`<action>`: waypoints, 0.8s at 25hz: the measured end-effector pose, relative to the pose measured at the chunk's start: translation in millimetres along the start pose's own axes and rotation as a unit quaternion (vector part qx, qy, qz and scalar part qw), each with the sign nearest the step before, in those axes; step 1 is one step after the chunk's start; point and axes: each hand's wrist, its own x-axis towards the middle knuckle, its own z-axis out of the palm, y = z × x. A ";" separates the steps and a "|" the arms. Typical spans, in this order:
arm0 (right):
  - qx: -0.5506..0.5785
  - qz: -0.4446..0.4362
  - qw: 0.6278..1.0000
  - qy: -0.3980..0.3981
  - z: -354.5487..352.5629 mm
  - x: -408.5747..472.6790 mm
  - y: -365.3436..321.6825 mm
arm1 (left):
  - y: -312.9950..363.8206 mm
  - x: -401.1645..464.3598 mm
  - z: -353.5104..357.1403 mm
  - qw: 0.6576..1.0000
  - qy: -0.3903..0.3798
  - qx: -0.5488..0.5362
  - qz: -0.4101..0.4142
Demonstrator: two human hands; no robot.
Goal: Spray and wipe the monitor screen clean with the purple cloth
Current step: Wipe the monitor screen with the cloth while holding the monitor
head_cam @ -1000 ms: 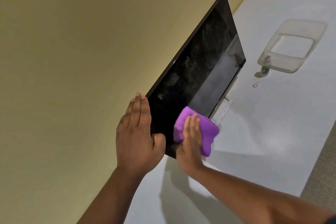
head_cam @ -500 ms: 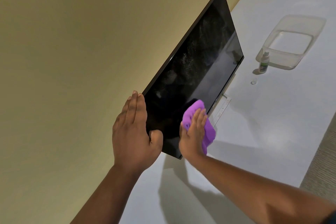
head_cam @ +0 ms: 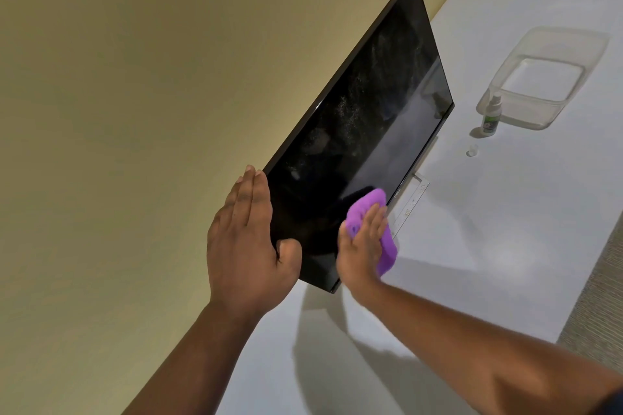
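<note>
- Monitor [head_cam: 364, 131] stands along the counter's [head_cam: 505, 246] wall edge; your left hand [head_cam: 247, 246] braces its near end, fingers straight, thumb on the screen.
- Your right hand [head_cam: 362, 246] presses the purple cloth [head_cam: 374, 212] flat against the lower screen.
- Spray bottle [head_cam: 490, 116] stands beside the clear tub [head_cam: 546, 77], toward the counter's far edge.

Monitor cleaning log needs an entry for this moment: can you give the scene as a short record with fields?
monitor: dark, speckled higher up
purple cloth: pressed flat on the screen's lower edge by right hand
left hand: braces near side edge, thumb on front
spray bottle: upright on white table
cap: near bottle
clear tub: behind bottle
</note>
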 end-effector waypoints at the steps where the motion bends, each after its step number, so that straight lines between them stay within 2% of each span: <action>1: 0.029 0.037 0.999 0.018 -3.0 15.0 -11.4 | 0.3 0.0 -0.4 1.000 -0.001 0.002 0.000; 2: 0.057 0.026 0.997 0.033 -2.1 21.7 -23.7 | 0.3 -0.3 -0.6 1.000 -0.002 0.003 -0.001; 4: 0.077 -0.091 0.992 0.049 4.6 8.1 -37.6 | 0.5 -0.6 -0.6 1.000 -0.003 0.002 -0.004; 6: 0.064 -0.192 0.979 0.026 14.6 -26.3 -24.2 | 0.9 -0.7 -0.3 1.000 -0.001 -0.003 -0.006; 7: 0.061 -0.195 0.979 0.017 16.6 -36.8 -7.9 | 0.9 -0.6 -0.1 1.000 0.001 -0.004 -0.006; 8: 0.074 -0.161 0.984 0.012 14.9 -35.2 5.9 | 0.9 -0.7 0.0 1.000 0.001 -0.005 -0.006; 11: 0.103 0.059 0.993 -0.004 -2.3 13.3 7.6 | 0.2 -1.3 -0.1 1.000 -0.001 -0.005 -0.004; 12: 0.110 0.079 0.991 0.010 -9.1 31.1 -2.4 | 0.3 -1.2 -0.1 1.000 -0.002 -0.007 -0.004; 13: 0.120 0.061 0.990 0.032 -13.3 43.0 -14.7 | 0.8 -0.9 -0.3 1.000 -0.002 -0.008 -0.004; 15: 0.118 -0.038 0.990 0.061 -8.2 36.7 -34.5 | 1.6 -0.6 0.1 1.000 0.002 -0.007 -0.005; 17: 0.071 -0.126 0.988 0.046 8.2 -1.9 -24.4 | -0.4 -1.8 0.2 1.000 0.009 -0.008 -0.006; 18: 0.047 -0.142 0.988 0.037 12.2 -19.9 -7.1 | -0.8 -1.9 0.3 1.000 0.011 -0.011 -0.004; 20: 0.062 -0.077 0.995 0.007 4.8 -20.3 18.2 | -0.3 -2.4 0.4 1.000 0.011 -0.015 -0.001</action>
